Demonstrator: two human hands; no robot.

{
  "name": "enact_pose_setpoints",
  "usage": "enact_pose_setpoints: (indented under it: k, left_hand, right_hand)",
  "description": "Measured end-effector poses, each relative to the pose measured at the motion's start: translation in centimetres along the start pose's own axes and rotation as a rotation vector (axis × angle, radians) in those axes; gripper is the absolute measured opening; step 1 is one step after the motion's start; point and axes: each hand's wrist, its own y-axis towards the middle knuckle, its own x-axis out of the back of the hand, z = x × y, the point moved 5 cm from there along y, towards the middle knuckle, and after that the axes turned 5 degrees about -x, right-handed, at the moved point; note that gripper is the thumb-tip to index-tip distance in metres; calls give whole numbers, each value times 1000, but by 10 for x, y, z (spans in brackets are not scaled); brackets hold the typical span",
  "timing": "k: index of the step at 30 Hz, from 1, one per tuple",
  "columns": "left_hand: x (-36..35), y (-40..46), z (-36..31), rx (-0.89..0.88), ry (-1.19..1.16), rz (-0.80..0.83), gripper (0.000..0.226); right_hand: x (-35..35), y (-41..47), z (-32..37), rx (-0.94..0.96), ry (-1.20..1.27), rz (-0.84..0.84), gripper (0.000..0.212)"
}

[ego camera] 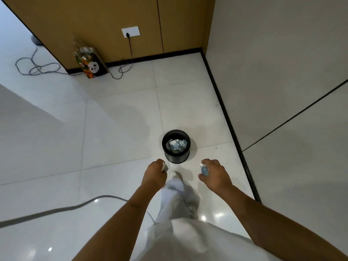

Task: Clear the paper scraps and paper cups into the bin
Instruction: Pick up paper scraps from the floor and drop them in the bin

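A small round black bin (176,159) stands on the white tiled floor, a little ahead of me, with crumpled white and blue paper (176,145) inside. My left hand (155,172) grips a small white and blue paper item (165,167), held just below and left of the bin. A similar blue and white paper item (204,170) sits in the grip of my right hand (214,175), just below and right of the bin. Both hands are over the floor, not over the bin's opening.
A dark-skirted grey wall (282,91) runs close along the right. Wooden panels with a socket (130,31) close the far side. A panda-print gift bag (92,65) and loose cables (35,67) lie at the back left. A grey cable (56,210) crosses the floor at lower left.
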Motion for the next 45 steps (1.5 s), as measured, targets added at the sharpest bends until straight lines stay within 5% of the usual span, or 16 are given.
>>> enact_pose_setpoints:
  k: [16, 28, 31, 34, 42, 45]
  left_hand:
    - [0, 228, -8, 188, -55, 102, 24]
    - [-120, 347, 49, 306, -122, 112, 26]
    - [-164, 376, 72, 367, -172, 147, 47]
    - [-192, 382, 93, 455, -150, 185, 64]
    - [-202, 322, 116, 518, -88, 131, 45]
    - [-197, 299, 118, 543, -96, 115, 42]
  right_hand:
    - [40, 213, 61, -15, -23, 101, 52]
    - [-33, 361, 26, -2, 55, 169, 50]
    - [-65, 392, 7, 44, 37, 159, 50]
    - [-88, 412, -9, 27, -9, 213, 51]
    - [-112, 429, 10, 110, 16, 253, 52]
    - [-129, 437, 24, 137, -238, 372, 69]
